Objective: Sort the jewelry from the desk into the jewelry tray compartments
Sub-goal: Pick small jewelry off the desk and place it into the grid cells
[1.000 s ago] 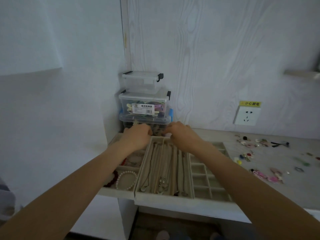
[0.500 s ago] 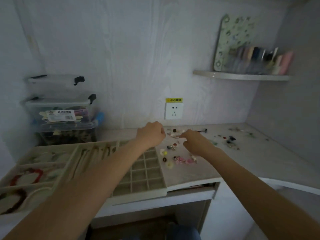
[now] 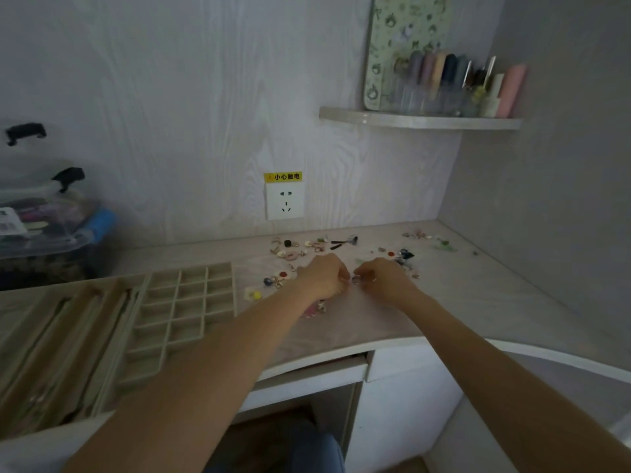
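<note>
Small earrings, rings and charms [image 3: 290, 254] lie scattered on the pale desk below the wall socket, with more of them [image 3: 430, 237] toward the right corner. My left hand [image 3: 322, 276] and my right hand [image 3: 384, 279] rest knuckles-up in the middle of the scatter, fingertips almost meeting. A small silver ring [image 3: 356, 280] sits between them, pinched by my right fingertips. My left fingers are curled down beside it; whether they hold anything is hidden. The beige jewelry tray [image 3: 235, 288] lies left of my hands, with a grid of small compartments and long slots with necklaces [image 3: 65, 339].
Stacked clear storage boxes [image 3: 51, 233] stand at the back left behind the tray. A wall socket [image 3: 284, 204] sits above the desk, and a corner shelf [image 3: 420, 119] with bottles hangs at the upper right. The desk's curved front edge [image 3: 392, 341] is close to my forearms.
My view and both hands have swung right, from the tray's necklace slots to the loose jewelry on the desk. Both hands have come down together around a small ring.
</note>
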Action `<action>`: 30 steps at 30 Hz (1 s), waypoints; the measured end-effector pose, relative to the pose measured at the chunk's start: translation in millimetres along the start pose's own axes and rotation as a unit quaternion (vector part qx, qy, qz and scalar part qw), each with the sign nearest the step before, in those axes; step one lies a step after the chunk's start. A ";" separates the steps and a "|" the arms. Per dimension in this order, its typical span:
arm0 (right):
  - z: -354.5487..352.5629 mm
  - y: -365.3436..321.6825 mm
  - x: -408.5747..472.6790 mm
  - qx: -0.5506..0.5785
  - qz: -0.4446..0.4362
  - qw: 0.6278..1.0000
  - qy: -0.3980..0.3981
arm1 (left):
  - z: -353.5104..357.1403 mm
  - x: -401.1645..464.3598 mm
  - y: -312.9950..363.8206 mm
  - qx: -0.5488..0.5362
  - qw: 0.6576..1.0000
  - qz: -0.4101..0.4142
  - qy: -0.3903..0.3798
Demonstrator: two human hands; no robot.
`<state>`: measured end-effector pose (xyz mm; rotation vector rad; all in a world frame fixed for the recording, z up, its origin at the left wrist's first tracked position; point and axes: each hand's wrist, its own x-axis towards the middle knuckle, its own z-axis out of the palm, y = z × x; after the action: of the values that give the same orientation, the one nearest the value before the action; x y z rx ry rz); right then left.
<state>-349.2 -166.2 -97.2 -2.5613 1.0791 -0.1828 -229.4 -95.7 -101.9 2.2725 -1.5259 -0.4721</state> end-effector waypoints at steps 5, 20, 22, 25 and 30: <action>4.3 0.7 12.6 0.020 0.017 1.000 0.016 | 15.0 19.7 13.5 -0.040 0.996 -0.048 0.058; 9.4 -10.2 10.5 0.241 0.081 0.967 0.011 | -15.9 -5.9 15.3 -0.038 0.999 0.015 0.035; 6.3 -19.3 -0.4 0.371 0.063 0.927 0.014 | -29.5 -24.4 10.3 -0.058 0.996 0.026 0.055; 0.1 -41.9 -13.6 0.446 0.016 0.895 0.011 | -49.0 -49.3 -5.5 -0.122 0.987 0.019 0.101; 0.9 -92.9 -39.0 0.462 -0.066 0.884 0.021 | -77.6 -95.0 -38.5 -0.180 0.971 0.013 0.155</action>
<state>-314.3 -78.1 -63.0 -1.7464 0.5910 -0.6209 -196.5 14.7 -44.9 1.9367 -1.2031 -0.3355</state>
